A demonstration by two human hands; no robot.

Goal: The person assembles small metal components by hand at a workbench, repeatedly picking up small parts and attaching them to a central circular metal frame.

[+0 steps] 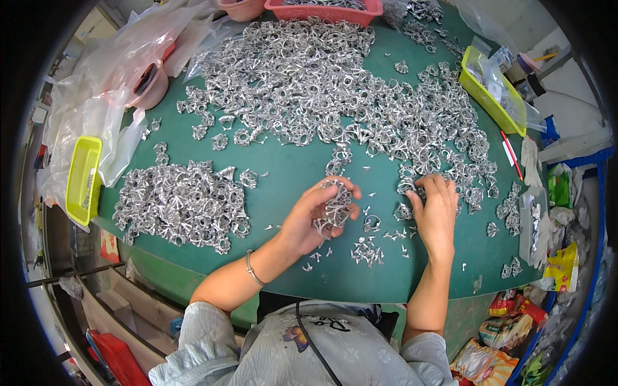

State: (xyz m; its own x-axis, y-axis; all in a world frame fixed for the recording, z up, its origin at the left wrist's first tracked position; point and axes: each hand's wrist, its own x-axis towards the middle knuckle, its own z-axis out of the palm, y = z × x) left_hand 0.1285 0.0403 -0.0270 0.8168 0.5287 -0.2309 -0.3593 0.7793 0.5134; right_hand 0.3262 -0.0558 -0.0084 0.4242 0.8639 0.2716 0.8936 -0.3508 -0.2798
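Note:
My left hand (309,212) is raised over the green tabletop (289,169), its fingers curled around several silvery metal castings (338,205). Farther right, my right hand (437,207) bends its fingers onto the near edge of a large heap of similar openwork metal pieces (420,125); whether it grips one cannot be told, as the fingers hide the spot. Between the hands lie a single metal ring (372,223) and a scatter of tiny metal bits (368,252). A smaller heap of castings (186,207) rests to the left of my left hand.
A red plastic basin (328,15) stands at the far edge. Yellow-green baskets stand at the left (83,181) and right (492,94). Clear plastic bags (96,96) cover the left side. A clear tray (533,227), gloves (531,157) and a red pencil (512,155) lie at the right.

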